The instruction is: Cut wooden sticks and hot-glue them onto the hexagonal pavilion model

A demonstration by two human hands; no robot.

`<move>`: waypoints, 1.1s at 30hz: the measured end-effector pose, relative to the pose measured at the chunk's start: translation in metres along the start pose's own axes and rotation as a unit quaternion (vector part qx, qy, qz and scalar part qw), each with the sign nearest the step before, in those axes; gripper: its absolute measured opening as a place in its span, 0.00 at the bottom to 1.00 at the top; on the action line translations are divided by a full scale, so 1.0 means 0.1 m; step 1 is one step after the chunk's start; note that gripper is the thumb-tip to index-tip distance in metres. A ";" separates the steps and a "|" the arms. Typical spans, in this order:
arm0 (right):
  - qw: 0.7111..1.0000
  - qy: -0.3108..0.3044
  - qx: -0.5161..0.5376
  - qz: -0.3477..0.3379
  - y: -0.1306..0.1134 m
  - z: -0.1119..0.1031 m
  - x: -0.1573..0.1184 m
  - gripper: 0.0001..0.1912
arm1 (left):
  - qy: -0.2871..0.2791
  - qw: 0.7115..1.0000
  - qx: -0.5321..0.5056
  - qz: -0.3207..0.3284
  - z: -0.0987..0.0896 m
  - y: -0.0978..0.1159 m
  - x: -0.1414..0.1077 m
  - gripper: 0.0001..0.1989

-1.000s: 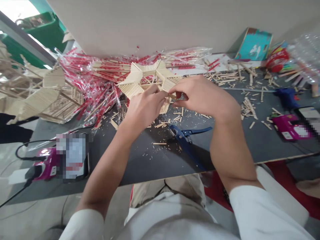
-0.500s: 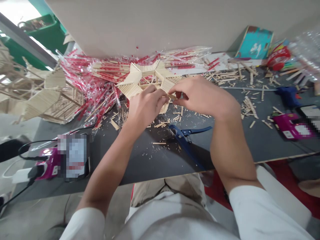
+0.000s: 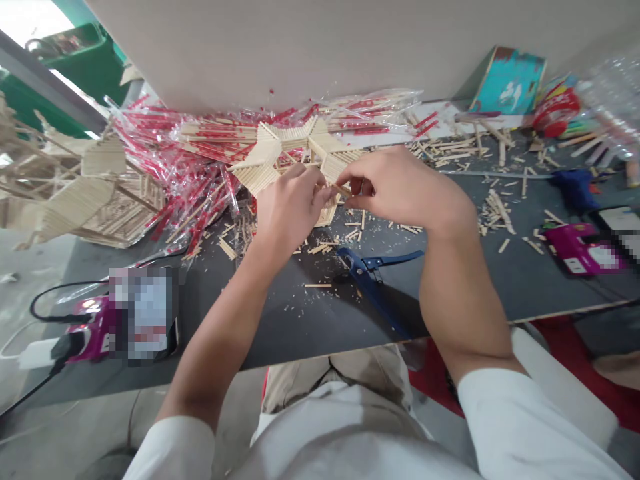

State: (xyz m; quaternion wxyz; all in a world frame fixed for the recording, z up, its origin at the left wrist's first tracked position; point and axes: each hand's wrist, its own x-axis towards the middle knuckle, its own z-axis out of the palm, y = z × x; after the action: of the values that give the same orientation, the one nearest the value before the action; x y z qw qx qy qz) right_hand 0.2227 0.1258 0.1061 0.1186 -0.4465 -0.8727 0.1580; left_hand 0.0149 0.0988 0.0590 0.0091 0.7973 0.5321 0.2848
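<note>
Craft stick is pinched by the right hand, and the star-shaped stick frame is held by the curled left hand.

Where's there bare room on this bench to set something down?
The dark tabletop has room between the right forearm and the magenta device, with only a few sticks, and between the left forearm and the pixelated phone, with fine shavings. It is crowded behind the left hand and right hand, around the stick frame and red-wrapped chopsticks.
</note>
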 end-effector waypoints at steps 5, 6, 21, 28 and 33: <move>0.997 0.027 0.062 0.048 0.01 0.00 0.03 0.12 | -0.018 0.999 0.013 0.046 -0.06 0.04 -0.10 0.21; 0.995 0.037 0.073 0.055 0.02 0.01 0.04 0.12 | -0.015 0.998 0.019 0.052 -0.05 0.04 -0.13 0.22; 0.985 0.099 0.106 0.090 0.08 0.26 0.24 0.05 | 0.039 0.990 0.106 0.083 0.41 -0.05 -0.36 0.18; 0.992 0.092 0.065 0.058 0.06 0.24 0.21 0.10 | 0.009 0.994 0.078 0.070 0.45 -0.05 -0.35 0.18; 0.992 0.093 0.062 0.055 0.04 0.23 0.21 0.08 | 0.004 0.994 0.087 0.073 0.45 -0.02 -0.34 0.19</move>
State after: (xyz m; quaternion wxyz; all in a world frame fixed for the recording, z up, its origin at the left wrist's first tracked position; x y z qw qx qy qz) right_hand 0.2060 0.1410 0.0850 0.2178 -0.4984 -0.8206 0.1756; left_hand 0.0247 0.0839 0.0056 -0.0830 0.8306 0.4954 0.2405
